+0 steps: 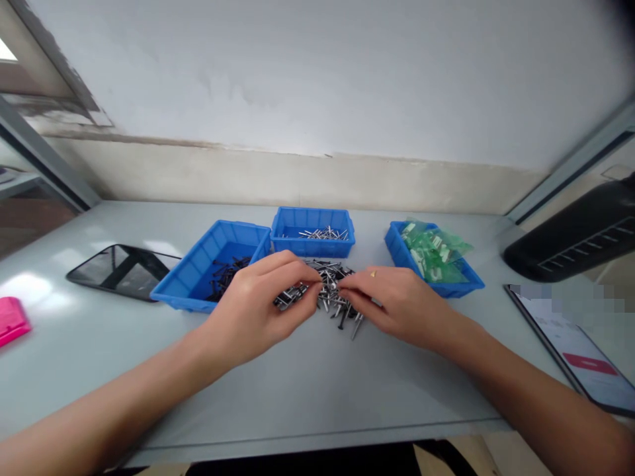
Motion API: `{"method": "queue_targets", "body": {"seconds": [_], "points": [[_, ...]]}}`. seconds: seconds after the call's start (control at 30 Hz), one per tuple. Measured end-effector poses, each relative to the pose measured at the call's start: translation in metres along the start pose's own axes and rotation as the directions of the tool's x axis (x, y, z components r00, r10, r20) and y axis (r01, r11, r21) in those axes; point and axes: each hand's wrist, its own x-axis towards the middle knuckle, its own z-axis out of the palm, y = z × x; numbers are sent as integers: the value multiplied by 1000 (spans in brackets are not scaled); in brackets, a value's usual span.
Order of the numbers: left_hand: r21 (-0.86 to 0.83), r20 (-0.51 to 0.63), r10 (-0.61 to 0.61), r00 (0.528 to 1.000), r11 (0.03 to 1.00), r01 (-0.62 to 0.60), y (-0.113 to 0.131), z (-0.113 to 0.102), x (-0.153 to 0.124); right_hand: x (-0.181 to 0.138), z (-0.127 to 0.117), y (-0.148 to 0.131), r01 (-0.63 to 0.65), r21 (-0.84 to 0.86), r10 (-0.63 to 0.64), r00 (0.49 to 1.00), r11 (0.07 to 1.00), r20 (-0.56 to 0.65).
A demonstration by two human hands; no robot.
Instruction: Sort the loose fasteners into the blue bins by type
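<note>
A loose pile of silver pins and black screws (341,307) lies at the centre of the frame, on a pale grey tabletop (317,390). The left hand (255,304) and right hand (404,301) meet over it, thumb and fingertips of each drawn nearly together; whether either pinches a piece I cannot tell. Just behind, left of centre, a blue bin (191,268) holds black screws; the middle blue bin (312,248) holds silver pins; right of centre, a third blue bin (451,289) carries green plastic bags (429,248). The tabletop shows glare at left, around a glossy black slab (124,274) and a pink object (12,320). At right are a lit touchscreen device (570,340) and a black bottle (570,231). Across the top, a scuffed white wall (317,73) stands above a cream band (307,178), between grey metal posts (47,155).
</note>
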Motion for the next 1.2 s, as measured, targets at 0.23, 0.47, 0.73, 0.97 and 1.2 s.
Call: {"method": "queue_targets", "body": {"seconds": [0.23,0.47,0.73,0.97,1.2], "points": [[-49,32,68,997,997,-66,-1,0,-3,1,0,-4,22,16,-23,996,1000,89],[-61,23,78,997,995,-76,1,-1,-2,1,1,-6,39,35,-42,996,999,81],[-9,82,64,995,998,-64,-2,9,-9,0,2,-2,37,-18,-35,995,999,96],[29,39,54,998,998,-55,1,4,-6,0,1,-1,47,-49,-46,999,998,18],[25,98,-55,994,998,53,-3,6,-4,-2,-6,3,61,-112,-82,978,992,-193]]}}
